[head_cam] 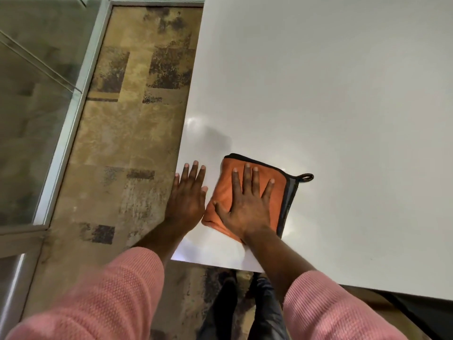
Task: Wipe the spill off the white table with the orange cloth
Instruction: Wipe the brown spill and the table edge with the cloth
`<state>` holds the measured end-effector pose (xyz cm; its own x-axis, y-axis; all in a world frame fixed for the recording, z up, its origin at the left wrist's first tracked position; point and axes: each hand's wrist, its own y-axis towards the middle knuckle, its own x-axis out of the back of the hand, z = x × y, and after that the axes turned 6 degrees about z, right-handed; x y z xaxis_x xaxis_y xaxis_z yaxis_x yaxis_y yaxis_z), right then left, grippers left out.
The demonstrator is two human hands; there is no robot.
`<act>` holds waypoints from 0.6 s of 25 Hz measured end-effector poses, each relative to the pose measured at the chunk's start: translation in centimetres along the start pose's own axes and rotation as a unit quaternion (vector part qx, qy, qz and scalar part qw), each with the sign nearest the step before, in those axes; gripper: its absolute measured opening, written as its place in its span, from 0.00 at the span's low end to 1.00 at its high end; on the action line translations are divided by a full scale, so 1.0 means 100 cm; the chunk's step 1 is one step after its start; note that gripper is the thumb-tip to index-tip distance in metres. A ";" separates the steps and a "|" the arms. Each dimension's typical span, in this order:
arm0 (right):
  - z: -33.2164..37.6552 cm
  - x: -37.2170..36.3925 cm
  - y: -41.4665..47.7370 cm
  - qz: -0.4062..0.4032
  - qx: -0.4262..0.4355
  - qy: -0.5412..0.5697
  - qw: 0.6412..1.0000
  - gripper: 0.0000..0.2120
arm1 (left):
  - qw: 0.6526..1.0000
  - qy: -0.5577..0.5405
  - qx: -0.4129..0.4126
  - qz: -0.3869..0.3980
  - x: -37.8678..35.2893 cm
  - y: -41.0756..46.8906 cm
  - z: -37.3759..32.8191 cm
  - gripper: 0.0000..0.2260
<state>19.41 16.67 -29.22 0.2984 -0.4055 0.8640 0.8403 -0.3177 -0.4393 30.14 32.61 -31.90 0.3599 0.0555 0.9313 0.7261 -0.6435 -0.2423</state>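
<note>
The folded orange cloth (226, 190), edged in dark grey with a small hanging loop, lies flat on the white table (331, 106) near its front left corner. My right hand (246, 204) presses flat on the cloth with fingers spread. My left hand (187, 195) rests flat on the table's left edge, just beside the cloth and holding nothing. A faint wet sheen (208, 136) shows on the table just beyond the cloth.
The table's left edge (190, 119) and front edge (220, 265) are close to my hands. Patterned brown carpet (127, 133) lies to the left, bounded by a glass partition with a metal frame (73, 114). My legs and shoes (245, 303) stand below the front edge.
</note>
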 end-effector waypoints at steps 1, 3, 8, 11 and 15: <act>-0.001 0.000 0.002 -0.008 -0.002 -0.005 1.000 0.44 | 1.000 0.001 -0.001 -0.001 -0.002 0.000 0.001 0.26; -0.002 0.002 0.012 -0.020 0.003 -0.013 1.000 0.42 | 1.000 0.003 -0.002 -0.002 -0.004 0.000 0.004 0.26; -0.013 -0.003 0.014 -0.040 0.072 -0.024 0.996 0.35 | 1.000 -0.002 -0.006 -0.004 -0.004 0.002 0.006 0.26; -0.024 -0.020 -0.026 -0.039 0.096 -0.024 0.994 0.34 | 1.000 -0.003 -0.006 -0.004 -0.002 0.002 0.005 0.25; -0.036 -0.022 -0.059 0.008 0.104 -0.007 0.995 0.32 | 0.998 -0.025 -0.004 0.049 0.012 0.002 0.001 0.26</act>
<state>12.17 16.33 -29.41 0.3188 -0.3960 0.8612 0.9101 -0.1259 -0.3948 30.77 32.59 -30.81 0.4588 0.0301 0.8880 0.6816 -0.6531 -0.3300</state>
